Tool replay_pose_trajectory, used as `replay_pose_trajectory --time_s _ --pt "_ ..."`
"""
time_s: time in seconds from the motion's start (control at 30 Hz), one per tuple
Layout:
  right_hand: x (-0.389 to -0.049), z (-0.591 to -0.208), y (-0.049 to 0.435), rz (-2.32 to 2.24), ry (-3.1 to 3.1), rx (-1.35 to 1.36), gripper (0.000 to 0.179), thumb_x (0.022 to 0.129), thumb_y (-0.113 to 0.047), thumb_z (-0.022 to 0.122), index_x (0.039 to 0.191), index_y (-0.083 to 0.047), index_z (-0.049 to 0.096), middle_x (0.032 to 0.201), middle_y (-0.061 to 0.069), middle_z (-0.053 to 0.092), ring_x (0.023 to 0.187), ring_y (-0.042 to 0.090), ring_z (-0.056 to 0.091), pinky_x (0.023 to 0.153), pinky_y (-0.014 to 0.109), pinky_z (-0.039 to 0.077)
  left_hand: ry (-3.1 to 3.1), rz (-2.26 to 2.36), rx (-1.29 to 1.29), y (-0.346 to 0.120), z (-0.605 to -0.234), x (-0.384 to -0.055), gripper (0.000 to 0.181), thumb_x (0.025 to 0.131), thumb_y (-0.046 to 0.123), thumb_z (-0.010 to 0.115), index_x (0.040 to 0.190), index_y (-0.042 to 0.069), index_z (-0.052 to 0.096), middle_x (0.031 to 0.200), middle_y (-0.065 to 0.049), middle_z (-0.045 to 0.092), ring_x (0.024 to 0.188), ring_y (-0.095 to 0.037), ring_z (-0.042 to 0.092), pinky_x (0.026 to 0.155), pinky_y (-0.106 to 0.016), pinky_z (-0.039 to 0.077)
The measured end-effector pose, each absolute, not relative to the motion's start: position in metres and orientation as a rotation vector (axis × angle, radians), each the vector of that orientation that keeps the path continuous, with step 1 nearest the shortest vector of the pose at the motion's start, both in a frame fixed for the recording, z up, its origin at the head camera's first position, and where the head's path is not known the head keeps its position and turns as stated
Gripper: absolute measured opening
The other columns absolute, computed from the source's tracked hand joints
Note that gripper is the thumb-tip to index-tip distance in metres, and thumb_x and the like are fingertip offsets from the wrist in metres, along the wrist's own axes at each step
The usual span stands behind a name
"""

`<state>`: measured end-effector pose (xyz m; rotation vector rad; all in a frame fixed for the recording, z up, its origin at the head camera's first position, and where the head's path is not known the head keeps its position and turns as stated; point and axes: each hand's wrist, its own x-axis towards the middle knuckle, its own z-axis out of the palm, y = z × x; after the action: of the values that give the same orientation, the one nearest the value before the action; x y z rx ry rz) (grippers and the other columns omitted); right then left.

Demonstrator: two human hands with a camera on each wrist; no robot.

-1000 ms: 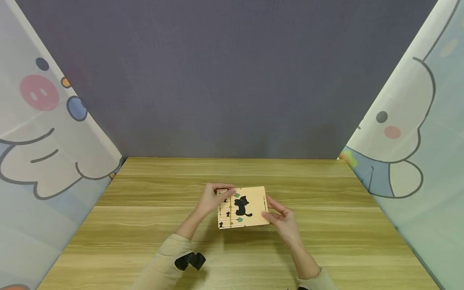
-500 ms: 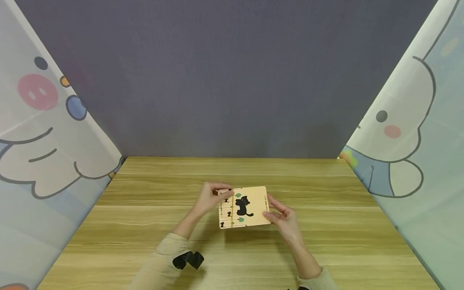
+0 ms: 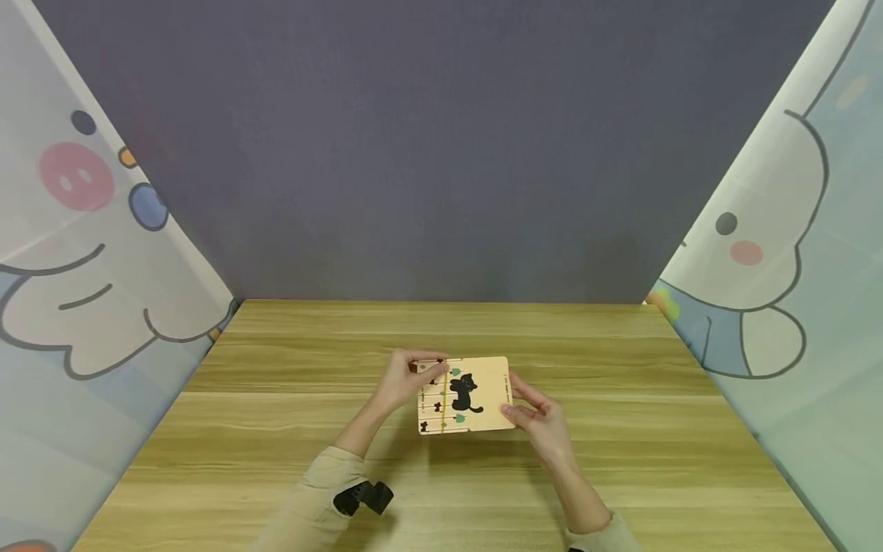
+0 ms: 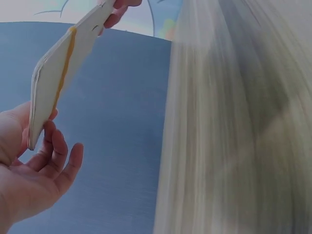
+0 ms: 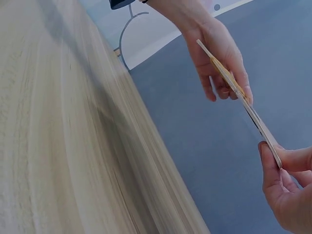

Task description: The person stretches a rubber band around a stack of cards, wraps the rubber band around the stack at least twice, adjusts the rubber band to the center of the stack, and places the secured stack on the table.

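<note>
Both hands hold a thin stack of cream cards (image 3: 488, 387) up over the table, its printed face toward the head camera. A black cat, small bows and green shapes decorate that face. Round the left part of the stack runs a yellow elastic band (image 4: 67, 63), seen edge-on with the stack in the right wrist view. My left hand (image 3: 402, 379) pinches the far left corner, its thumb on top near the band. On the opposite side my right hand (image 3: 541, 422) pinches the right edge between thumb and fingers. Layered edges of the stack show in both wrist views.
The wood-grain table (image 3: 310, 337) lies beneath the hands, with a dark grey panel (image 3: 441, 153) upright behind it. Cartoon-printed curtains (image 3: 766, 230) hang at both sides. A black wrist camera (image 3: 362, 497) sits on the left sleeve.
The card stack has shifted very slightly to the right. Both hands keep their pinch on it, with almost no other movement.
</note>
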<state>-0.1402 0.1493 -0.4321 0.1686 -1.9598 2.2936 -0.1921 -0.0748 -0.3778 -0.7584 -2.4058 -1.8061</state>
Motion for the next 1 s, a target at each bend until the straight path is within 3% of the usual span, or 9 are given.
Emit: replay_pose_trajectory --time_s 0.17,0.27,0.4,0.6,0.73,1.0 --pt "-0.147 -0.447 0.155 2.329 -1.874 0.292 0.051 0.074 0.004 0.067 0.122 -0.004 0.053 0.095 0.008 0.060 0.075 0.019 0.064 0.064 0.026 0.052 -2.356 -1.731 -0.728 -0.072 -0.369 -0.188 0.016 0.079 -0.001 0.063 0.094 -0.009 0.065 0.090 -0.021 0.062 0.062 -0.023 0.056 0.049 -0.019 0.043" --pt "-0.151 -0.457 0.159 2.338 -1.845 0.339 0.052 0.074 0.001 0.068 0.122 -0.006 0.053 0.096 0.010 0.060 0.077 0.021 0.064 0.065 0.027 0.052 -2.353 -1.680 -0.658 -0.072 -0.365 -0.184 0.014 0.079 -0.002 0.064 0.091 -0.008 0.065 0.087 -0.020 0.061 0.074 -0.029 0.057 0.063 -0.029 0.050" --pt "-0.160 -0.477 0.166 2.311 -1.891 0.267 0.055 0.072 -0.007 0.072 0.123 -0.008 0.052 0.098 0.010 0.059 0.077 0.022 0.064 0.066 0.028 0.052 -2.343 -1.654 -0.577 -0.072 -0.361 -0.180 0.014 0.078 -0.002 0.064 0.091 -0.007 0.065 0.090 -0.019 0.061 0.082 -0.030 0.057 0.068 -0.038 0.050" --pt "-0.181 -0.511 0.176 2.293 -1.972 0.066 0.060 0.070 -0.010 0.073 0.126 -0.015 0.051 0.105 0.012 0.056 0.081 0.024 0.063 0.069 0.030 0.052 -2.247 -1.711 -0.481 -0.074 -0.364 -0.173 0.014 0.077 -0.005 0.064 0.091 -0.009 0.064 0.092 -0.022 0.061 0.084 -0.031 0.057 0.069 -0.037 0.051" --pt "-0.188 -0.516 0.178 2.296 -1.951 -0.015 0.060 0.069 -0.005 0.072 0.124 -0.018 0.053 0.107 0.015 0.053 0.080 0.025 0.063 0.071 0.032 0.052 -2.180 -1.744 -0.454 -0.075 -0.367 -0.168 0.015 0.078 -0.005 0.063 0.091 -0.011 0.063 0.090 -0.023 0.061 0.080 -0.032 0.058 0.067 -0.037 0.052" --pt "-0.196 -0.514 0.184 2.293 -1.953 -0.025 0.059 0.071 -0.011 0.073 0.126 -0.019 0.051 0.109 0.013 0.050 0.080 0.019 0.063 0.072 0.029 0.051 -2.095 -1.842 -0.253 -0.069 -0.377 -0.154 0.016 0.079 -0.001 0.064 0.092 -0.011 0.063 0.084 -0.021 0.063 0.074 -0.028 0.060 0.062 -0.028 0.051"
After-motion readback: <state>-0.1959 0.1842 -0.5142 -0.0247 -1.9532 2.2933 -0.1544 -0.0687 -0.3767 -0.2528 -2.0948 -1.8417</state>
